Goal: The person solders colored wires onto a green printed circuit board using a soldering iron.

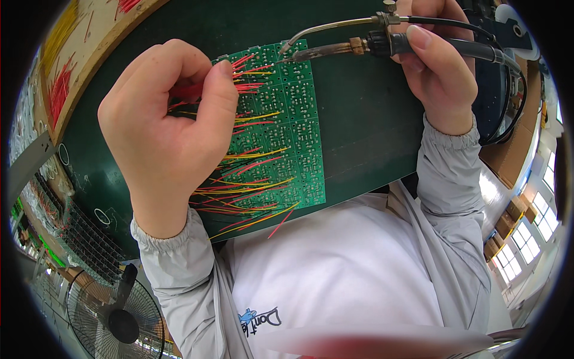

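Note:
A green circuit board panel (306, 158) lies on a dark green work surface (371, 125), with solder joints all over its face. Rows of red and yellow wires (254, 155) stick out from its left part. My left hand (167, 125) is closed in a pinch over the upper left of the panel; red wires (186, 93) show inside its curled fingers. My right hand (439, 72) grips a soldering iron (378, 43), with a thin curved metal solder-feed tube (329, 25) clamped above it. The iron's tip meets or hovers just over the panel's top, near a wire end; contact is unclear.
A wooden-edged tray (89, 66) at the upper left holds loose red and yellow wires. A black fan (122, 323) stands at the lower left. Dark equipment with a white reel (514, 27) and a black cable (519, 107) sits at the right, beside a cardboard box (508, 152).

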Available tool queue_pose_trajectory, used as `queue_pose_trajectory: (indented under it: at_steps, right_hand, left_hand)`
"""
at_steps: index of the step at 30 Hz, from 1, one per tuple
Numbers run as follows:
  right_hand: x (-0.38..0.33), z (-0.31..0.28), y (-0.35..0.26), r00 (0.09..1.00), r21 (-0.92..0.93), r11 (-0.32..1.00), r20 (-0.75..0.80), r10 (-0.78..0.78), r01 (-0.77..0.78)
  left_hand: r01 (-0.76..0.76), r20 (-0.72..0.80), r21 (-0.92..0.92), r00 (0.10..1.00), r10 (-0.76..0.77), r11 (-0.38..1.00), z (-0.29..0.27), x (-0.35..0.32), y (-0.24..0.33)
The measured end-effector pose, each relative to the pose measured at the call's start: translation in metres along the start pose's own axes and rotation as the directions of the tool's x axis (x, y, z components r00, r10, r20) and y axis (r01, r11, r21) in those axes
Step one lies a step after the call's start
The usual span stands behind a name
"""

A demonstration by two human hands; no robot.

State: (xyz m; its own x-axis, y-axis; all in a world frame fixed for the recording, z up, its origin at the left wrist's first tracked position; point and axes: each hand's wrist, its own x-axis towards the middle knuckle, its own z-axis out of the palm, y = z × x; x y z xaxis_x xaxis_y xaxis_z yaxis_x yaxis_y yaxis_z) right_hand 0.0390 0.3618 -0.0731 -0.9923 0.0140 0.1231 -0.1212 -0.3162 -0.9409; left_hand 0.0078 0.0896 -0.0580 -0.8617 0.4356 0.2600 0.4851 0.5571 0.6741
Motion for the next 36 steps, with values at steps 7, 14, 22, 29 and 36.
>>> queue_pose_trajectory:
  at_steps: [7,14,22,29,36]
  right_hand:
    - [-0.001,-0.001,0.005,0.999,-0.024,0.999,0.006,-0.037,0.037]
    - [-0.001,0.001,0.003,1.0,-0.049,0.998,-0.007,-0.025,0.024]
    - [-0.001,0.001,0.004,1.0,-0.054,0.998,-0.009,-0.028,0.028]
    - [0.001,0.009,-0.006,1.0,-0.027,1.0,-0.017,0.013,-0.013]
    - [0.001,0.006,-0.005,1.0,-0.011,1.0,-0.005,-0.019,0.019]
  left_hand:
    - [0.022,0.004,-0.022,1.0,-0.021,1.0,0.001,-0.001,-0.002]
    - [0.015,0.009,-0.017,1.0,-0.015,1.0,0.001,-0.001,-0.002]
    - [0.028,0.009,-0.015,1.0,-0.027,1.0,0.001,-0.001,-0.003]
    - [0.044,0.016,-0.012,0.999,-0.043,0.999,0.001,-0.001,-0.002]
    - [0.04,0.007,-0.02,0.999,-0.04,0.999,0.001,-0.001,-0.002]
